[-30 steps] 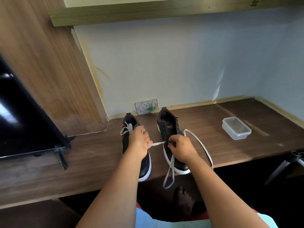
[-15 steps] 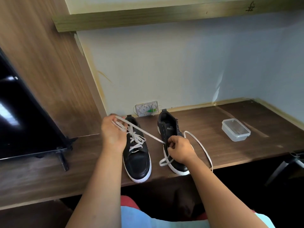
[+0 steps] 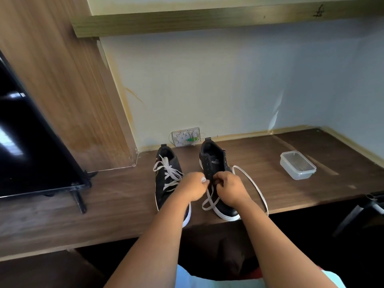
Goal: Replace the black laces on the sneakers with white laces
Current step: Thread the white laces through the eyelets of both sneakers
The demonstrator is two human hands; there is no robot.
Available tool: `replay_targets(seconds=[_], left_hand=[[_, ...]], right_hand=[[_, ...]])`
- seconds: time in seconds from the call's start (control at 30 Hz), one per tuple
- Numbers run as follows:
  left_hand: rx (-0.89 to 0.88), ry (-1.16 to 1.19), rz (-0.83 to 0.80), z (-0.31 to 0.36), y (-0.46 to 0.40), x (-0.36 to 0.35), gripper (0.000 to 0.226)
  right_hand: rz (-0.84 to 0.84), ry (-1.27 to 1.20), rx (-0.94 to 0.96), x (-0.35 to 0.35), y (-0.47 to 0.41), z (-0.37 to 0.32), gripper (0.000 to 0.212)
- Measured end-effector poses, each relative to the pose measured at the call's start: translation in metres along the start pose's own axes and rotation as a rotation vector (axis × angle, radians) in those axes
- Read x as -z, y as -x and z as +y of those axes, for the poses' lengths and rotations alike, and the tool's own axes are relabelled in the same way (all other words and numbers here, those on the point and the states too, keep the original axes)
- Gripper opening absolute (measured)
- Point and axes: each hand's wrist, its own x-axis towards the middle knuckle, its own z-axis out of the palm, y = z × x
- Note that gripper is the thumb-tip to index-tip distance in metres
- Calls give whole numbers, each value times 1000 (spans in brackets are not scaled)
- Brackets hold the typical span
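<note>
Two black low-top sneakers with white soles stand side by side on the dark wood-grain table [image 3: 116, 206] in the middle of the frame, heels toward the pale wall. The left black sneaker [image 3: 166, 183] is already threaded with a flat white lace [image 3: 168, 172] crossing its tongue. Over the right black sneaker [image 3: 216, 165] both hands meet: the left hand [image 3: 193, 187] is in a clenched grip, pinching the tip of a second flat white lace [image 3: 252, 181] between thumb and fingertips, and the right hand [image 3: 229, 189] is curled with its fingers pinching the same lace at the eyelets. That lace crosses in a loose X just below the hands and swings out in a wide loop to the right of the shoe, reaching the table's front edge. A clear lidded plastic box [image 3: 297, 165] sits well apart at centre right. A black flat screen [image 3: 31, 142] on a stand fills the left edge.
</note>
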Motion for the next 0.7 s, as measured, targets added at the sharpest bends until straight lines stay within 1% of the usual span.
replay_targets(seconds=[0.03, 0.07, 0.1, 0.17, 0.23, 0.27, 0.3, 0.37, 0.4, 0.47, 0.53, 0.57, 0.63, 0.7], left_hand=[[19, 80, 29, -2, 2, 10, 28], [64, 214, 80, -6, 4, 21, 26], [144, 407, 155, -8, 7, 33, 24], [314, 930, 343, -14, 14, 56, 22], [320, 1449, 464, -18, 20, 71, 23], [289, 1631, 491, -18, 22, 75, 27], [257, 1749, 492, -15, 24, 78, 33], [218, 1839, 408, -7, 26, 77, 42], [216, 1842, 343, -3, 25, 72, 39], [227, 1838, 209, 6, 26, 65, 27], [186, 1814, 150, 12, 27, 61, 29], [144, 1787, 167, 14, 28, 61, 32], [80, 1727, 255, 16, 32, 66, 38], [100, 1620, 354, 13, 34, 74, 42]], right_hand=[[0, -6, -10, 0, 0, 0, 31], [-9, 1, -24, -1, 0, 0, 31], [-20, 20, -35, -1, -1, 0, 31], [-33, 73, -38, -3, -2, -2, 31], [-37, 82, -44, -4, -3, -4, 32], [-31, 67, -51, -4, -2, -5, 33], [-13, 39, -56, -4, -1, -6, 35], [58, -63, -62, -2, 0, -7, 38], [102, -111, -64, -1, 1, -7, 40], [159, -147, -65, 4, 0, -5, 41], [148, -153, -81, 12, 0, -4, 40], [134, -160, -92, 14, 1, -3, 40], [126, -177, -114, 17, 1, -1, 41], [155, -158, -124, 17, 0, 2, 42]])
